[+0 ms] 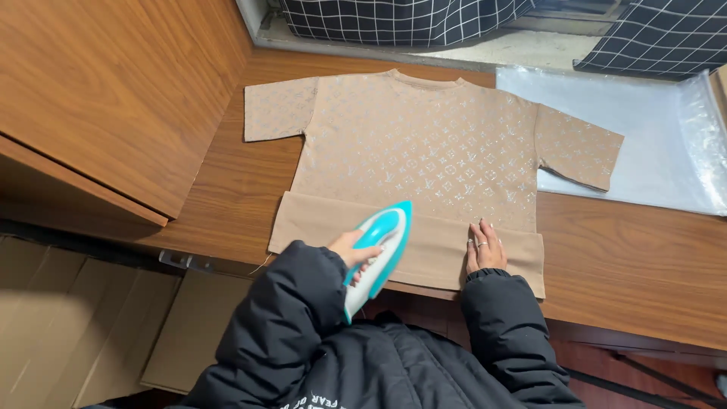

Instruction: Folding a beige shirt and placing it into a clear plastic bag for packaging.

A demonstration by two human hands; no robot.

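**Iron on the folded hem, other hand pressing flat**

Nearest the bench's front edge, the left hand (pixel 354 254) is wrapped around the handle of a turquoise and white iron (pixel 381 254), whose nose points away from the person and rests on the turned-up hem of a beige T-shirt (pixel 424 155). Just to the right along the same hem, the right hand (pixel 484 248) lies flat with fingers together and extended, palm down on the fabric, grasping nothing; rings show on it. Both arms wear black puffer sleeves (pixel 291 318). Farther in, the shirt lies spread face up across the middle of the wooden bench (pixel 628 250), sleeves out to either side, its shiny repeating pattern catching light. Under the shirt's right sleeve, toward the far right corner, sits a clear plastic bag (pixel 651 144). Beyond the far edge hangs black checked cloth (pixel 394 19).
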